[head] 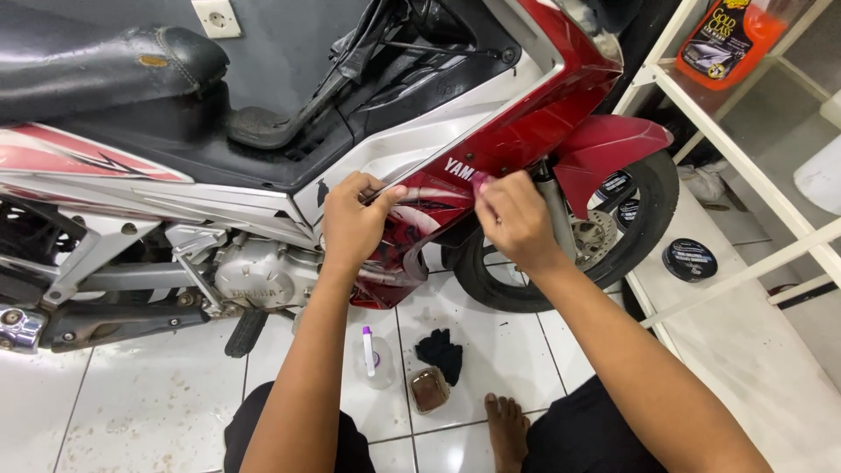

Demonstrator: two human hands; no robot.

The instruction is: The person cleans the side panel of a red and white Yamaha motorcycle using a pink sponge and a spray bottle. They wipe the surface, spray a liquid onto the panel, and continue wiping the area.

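In the head view, a red and silver motorcycle (263,166) is seen side-on, standing on a white tiled floor (131,403). Both bare hands are raised to the red side fairing (429,206), just behind the front wheel (604,236).

The left hand (353,223) is laid against the fairing at the seam between the silver and red panels; its fingers are curled, with the thumb and forefinger pressed to the panel edge. Whether anything is gripped there cannot be told.

The right hand (515,219) is set just beside it, towards the front fork. Its fingertips are pinched closed on a small pink piece (480,180), which is held against the upper edge of the red fairing. What the piece is cannot be made out.

On the floor below the hands, a small clear bottle with a purple and white cap (371,355), a black cloth (441,352) and a small brown container (429,390) lie near one another. A bare foot (506,425) is placed just beside them. To the right, a round black tin (689,259) rests under a white shelf frame (745,166), on which an orange bottle (731,39) is kept.
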